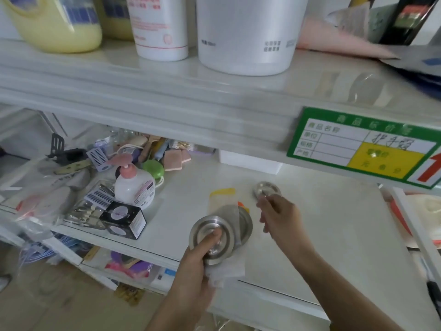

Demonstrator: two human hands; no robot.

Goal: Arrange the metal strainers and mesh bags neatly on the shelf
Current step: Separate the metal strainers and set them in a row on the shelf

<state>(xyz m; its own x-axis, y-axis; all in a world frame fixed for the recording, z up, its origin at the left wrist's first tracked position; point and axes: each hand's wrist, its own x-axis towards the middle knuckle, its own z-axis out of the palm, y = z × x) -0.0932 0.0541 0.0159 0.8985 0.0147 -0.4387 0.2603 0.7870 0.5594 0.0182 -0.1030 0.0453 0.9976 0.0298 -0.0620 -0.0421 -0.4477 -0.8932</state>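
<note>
The left hand (198, 266) grips a metal strainer (212, 237) in clear wrapping above the shelf (322, 225) front edge. Behind it, the right hand (278, 216) pinches a smaller strainer (266, 189) (fingers closed on its rim) — the shelf right of it is bare, the left side crowded.

We are seeing the white lower shelf (322, 225) lying bare on its right half, giving open room there. On the left, a white pump bottle with a pink top (133, 185), a black cube box (124, 219) and a heap of small packets (95, 201) are crowding the shelf. The white upper shelf edge (167, 111) with its green price tag (362, 146) is hanging over the back, limiting headroom. A small round metal strainer (267, 189) and a white tray (248, 161) are occupying the middle rear.
</note>
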